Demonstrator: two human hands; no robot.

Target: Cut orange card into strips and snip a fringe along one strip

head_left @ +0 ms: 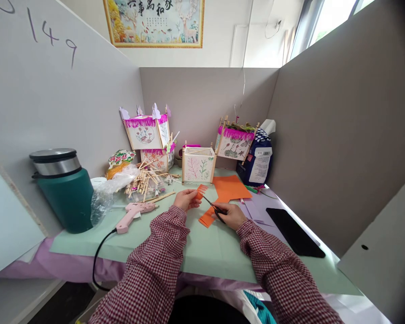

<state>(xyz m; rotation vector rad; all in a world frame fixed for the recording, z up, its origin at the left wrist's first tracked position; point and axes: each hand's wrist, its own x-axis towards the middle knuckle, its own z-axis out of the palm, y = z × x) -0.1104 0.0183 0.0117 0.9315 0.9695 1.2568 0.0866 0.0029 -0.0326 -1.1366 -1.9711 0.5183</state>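
Note:
My left hand point(188, 200) pinches a small orange paper piece point(201, 191) whose upper edge is cut into a fringe. Black scissors point(219, 213) are in my right hand point(233, 216), their blades pointing up and left at the fringed piece. Below the blades lies an orange strip point(207, 218) on the green table covering. Behind my right hand is a larger orange sheet point(231, 187). A white paper lantern point(199, 164) with wooden sticks at its corners and drawn plants stands just beyond my hands.
At left are a green flask point(65, 193), a pink glue gun point(134, 215) with a black cable, and a pile of sticks point(145, 180). Fringed lanterns point(145, 135) point(235, 143) stand behind. A blue package point(260, 159), purple paper point(254, 212) and a black flat object point(293, 231) are at right.

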